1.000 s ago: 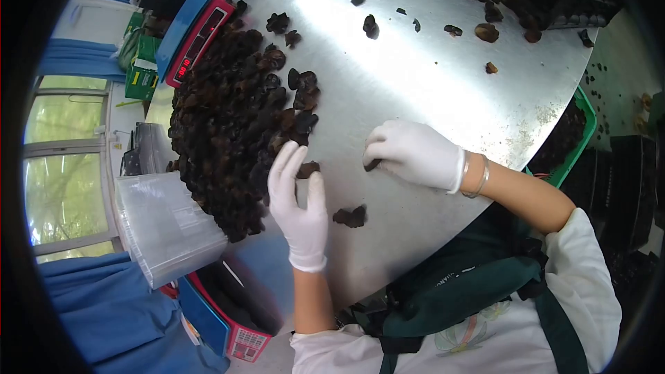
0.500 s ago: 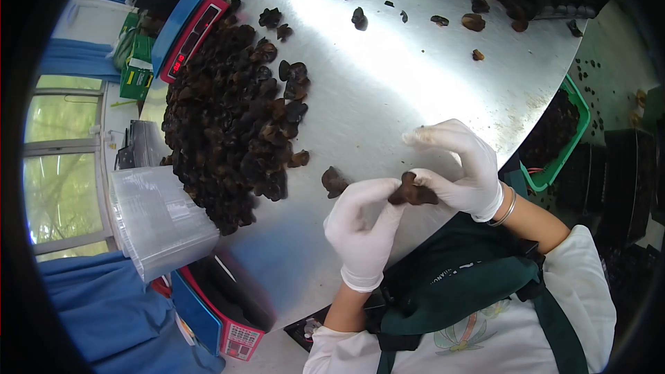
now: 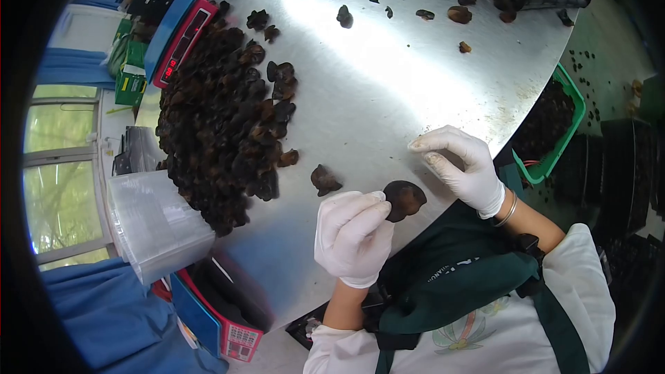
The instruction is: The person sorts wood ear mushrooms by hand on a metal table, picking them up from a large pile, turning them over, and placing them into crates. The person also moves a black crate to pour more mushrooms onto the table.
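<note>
View: from the head camera, I looked down on a metal table [image 3: 360, 111] with both of the person's gloved hands over its near part.
Left hand: the left hand [image 3: 355, 239] had its fingers curled, the thumb and fingertips pinching a dark brown piece [image 3: 404, 201] by its left edge.
Pinched piece: I saw it between the two hands, its broad, rounded face turned up, with a lighter brown patch towards its right side.
Right hand: the right hand [image 3: 467, 170] was apart from that piece, farther off and to the right, its thumb and forefinger curved with a gap between them; a bracelet [image 3: 511, 209] circled the wrist.
Lone piece: a brown piece [image 3: 325, 180] lay on the table just beyond the left hand, apart from the heap.
Heap: a large heap of dark pieces [image 3: 215, 118] covered the left side of the table.
Far side: more pieces [image 3: 459, 14] lay scattered there, packed closer towards the far right.
Left edge: a red and blue scale [image 3: 181, 41] stood beyond the heap, its lit red digits too small for me to read; clear plastic bags [image 3: 163, 225] lay nearer.
Right edge: a green basket [image 3: 575, 135] holding dark pieces sat beside the table.
</note>
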`<state>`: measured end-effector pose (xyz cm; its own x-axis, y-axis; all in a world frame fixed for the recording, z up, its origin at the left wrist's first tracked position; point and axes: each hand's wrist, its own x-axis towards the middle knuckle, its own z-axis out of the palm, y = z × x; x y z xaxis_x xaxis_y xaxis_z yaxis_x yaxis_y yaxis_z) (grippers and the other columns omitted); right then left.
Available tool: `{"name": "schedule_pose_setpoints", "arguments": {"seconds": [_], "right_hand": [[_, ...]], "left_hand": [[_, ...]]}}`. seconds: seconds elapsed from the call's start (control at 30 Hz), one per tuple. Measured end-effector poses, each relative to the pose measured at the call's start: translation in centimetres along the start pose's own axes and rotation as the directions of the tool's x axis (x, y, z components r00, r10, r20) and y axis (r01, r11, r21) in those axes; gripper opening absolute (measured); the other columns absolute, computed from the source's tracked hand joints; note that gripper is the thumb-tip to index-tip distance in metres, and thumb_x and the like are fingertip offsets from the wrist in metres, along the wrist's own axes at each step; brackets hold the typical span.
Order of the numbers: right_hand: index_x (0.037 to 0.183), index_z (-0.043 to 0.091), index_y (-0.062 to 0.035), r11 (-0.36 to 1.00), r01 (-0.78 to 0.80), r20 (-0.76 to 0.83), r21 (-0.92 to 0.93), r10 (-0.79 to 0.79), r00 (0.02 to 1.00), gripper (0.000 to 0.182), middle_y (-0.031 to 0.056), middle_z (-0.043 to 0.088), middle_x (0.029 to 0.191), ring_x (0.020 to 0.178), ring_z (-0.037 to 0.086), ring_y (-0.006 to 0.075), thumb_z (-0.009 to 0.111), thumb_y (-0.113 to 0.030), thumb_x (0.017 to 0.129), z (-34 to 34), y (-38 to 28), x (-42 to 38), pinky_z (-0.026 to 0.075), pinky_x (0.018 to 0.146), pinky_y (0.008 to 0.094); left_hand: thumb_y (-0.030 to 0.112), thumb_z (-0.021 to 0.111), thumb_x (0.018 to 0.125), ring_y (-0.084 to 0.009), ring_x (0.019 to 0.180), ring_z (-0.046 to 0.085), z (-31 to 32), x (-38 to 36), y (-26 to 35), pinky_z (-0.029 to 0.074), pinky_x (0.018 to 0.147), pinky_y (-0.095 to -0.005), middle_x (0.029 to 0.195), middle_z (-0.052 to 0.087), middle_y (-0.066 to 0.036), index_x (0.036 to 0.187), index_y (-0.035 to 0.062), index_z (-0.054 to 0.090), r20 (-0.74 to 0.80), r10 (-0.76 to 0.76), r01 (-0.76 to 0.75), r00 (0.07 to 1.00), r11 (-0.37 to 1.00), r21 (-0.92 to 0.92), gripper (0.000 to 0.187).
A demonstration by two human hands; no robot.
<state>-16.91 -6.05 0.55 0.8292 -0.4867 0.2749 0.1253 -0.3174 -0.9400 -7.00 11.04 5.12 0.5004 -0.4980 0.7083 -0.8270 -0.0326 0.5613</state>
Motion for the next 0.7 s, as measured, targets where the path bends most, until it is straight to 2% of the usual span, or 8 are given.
{"name": "schedule_pose_setpoints", "arguments": {"seconds": [0.4,0.5,0.53,0.6,0.63,0.7], "right_hand": [[0.098,0.073,-0.0027,0.999,-0.012,0.055,-0.046,0.014,0.998,0.019,0.0090,0.073,0.098,0.090,0.068,0.0221,0.060,0.004,0.086,0.4,0.6,0.3,0.053,0.083,0.0322],[0.110,0.070,-0.0028,0.999,0.001,0.129,-0.045,0.005,0.992,0.025,0.0096,0.071,0.107,0.095,0.066,0.0190,0.063,0.001,0.087,-0.1,1.1,0.2,0.052,0.085,0.0309],[0.115,0.068,-0.0030,0.994,-0.087,0.143,0.061,0.078,0.987,0.029,0.0097,0.069,0.111,0.097,0.064,0.0180,0.065,-0.001,0.087,-0.2,0.9,0.2,0.052,0.085,0.0307],[0.126,0.063,-0.0035,0.931,-0.253,0.189,0.264,0.207,0.960,0.039,0.0100,0.067,0.118,0.102,0.062,0.0161,0.068,-0.005,0.087,-0.5,0.3,0.2,0.051,0.087,0.0302],[0.129,0.061,-0.0037,0.926,-0.239,0.206,0.291,0.183,0.961,0.043,0.0100,0.065,0.120,0.103,0.061,0.0157,0.069,-0.007,0.087,-0.3,0.1,0.4,0.051,0.087,0.0302],[0.136,0.056,-0.0040,0.916,-0.210,0.238,0.343,0.132,0.962,0.052,0.0098,0.062,0.124,0.106,0.058,0.0149,0.072,-0.010,0.087,0.5,-0.5,1.2,0.050,0.088,0.0301]], "left_hand": [[-0.013,0.078,0.061,-0.0235,0.074,0.066,0.9,0.4,-0.4,0.053,0.066,-0.0307,0.086,0.069,-0.009,0.095,0.0063,0.066,0.013,-0.147,0.147,0.989,0.989,-0.028,0.040],[-0.013,0.076,0.060,-0.0237,0.073,0.066,1.2,0.4,-0.6,0.053,0.065,-0.0306,0.086,0.069,-0.009,0.096,0.0062,0.066,0.014,-0.156,0.157,0.988,0.987,-0.037,0.042],[-0.014,0.075,0.060,-0.0239,0.073,0.066,1.3,0.5,-0.7,0.053,0.065,-0.0306,0.086,0.069,-0.010,0.096,0.0062,0.066,0.013,-0.158,0.158,0.987,0.987,-0.039,0.042],[-0.009,0.074,0.066,-0.0253,0.080,0.065,1.3,0.4,-0.7,0.052,0.076,-0.0332,0.089,0.068,-0.011,0.096,0.0028,0.066,0.103,-0.235,0.237,0.966,0.971,-0.010,0.033],[-0.007,0.073,0.069,-0.0260,0.084,0.065,1.5,0.3,-0.8,0.051,0.082,-0.0345,0.090,0.068,-0.011,0.095,0.0010,0.066,0.143,-0.270,0.272,0.952,0.962,0.005,0.029],[-0.003,0.073,0.070,-0.0285,0.090,0.064,2.4,0.2,-1.2,0.049,0.088,-0.0381,0.095,0.068,-0.010,0.099,0.0027,0.066,0.226,-0.204,0.173,0.952,0.974,0.149,0.030]]}}
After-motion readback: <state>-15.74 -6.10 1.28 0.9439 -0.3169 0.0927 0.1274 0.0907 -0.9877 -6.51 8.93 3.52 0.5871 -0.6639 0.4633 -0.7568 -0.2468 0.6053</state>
